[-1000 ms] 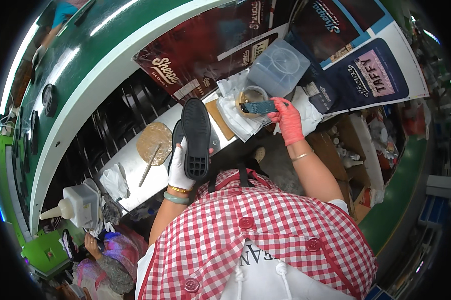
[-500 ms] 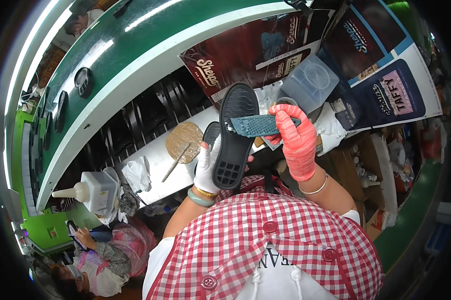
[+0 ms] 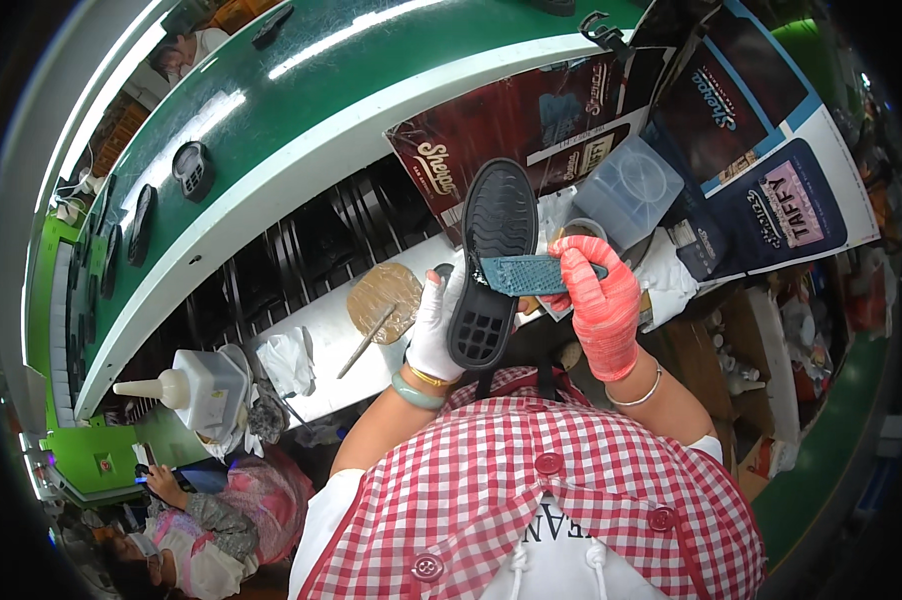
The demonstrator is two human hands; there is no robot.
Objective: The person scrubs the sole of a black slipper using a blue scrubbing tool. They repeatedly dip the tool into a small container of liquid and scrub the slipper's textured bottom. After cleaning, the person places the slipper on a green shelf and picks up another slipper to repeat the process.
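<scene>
A black shoe sole (image 3: 499, 215) stands nearly upright in my left hand (image 3: 434, 325), which wears a white glove and grips its lower left side. My right hand (image 3: 603, 310), in a red-pink glove, pinches a teal textured strap (image 3: 526, 274). The strap runs sideways across the sole's middle, its left end against the sole's face. Small white bits show beside that end. Part of another dark piece shows by my left thumb, mostly hidden. Fingertips of my left hand are partly hidden behind the sole.
Left of my hands, a brown round pad (image 3: 384, 290) bears a thin stick (image 3: 367, 340). A nozzle bottle (image 3: 206, 392) and crumpled white paper (image 3: 287, 362) lie farther left. A clear plastic box (image 3: 629, 190) stands right. Beyond curves a green belt (image 3: 341, 75) with black soles. Another person sits lower left.
The whole view has shifted slightly, so things sit a little farther right. My left hand now covers more of the dark piece behind the sole. The strap stays against the sole.
</scene>
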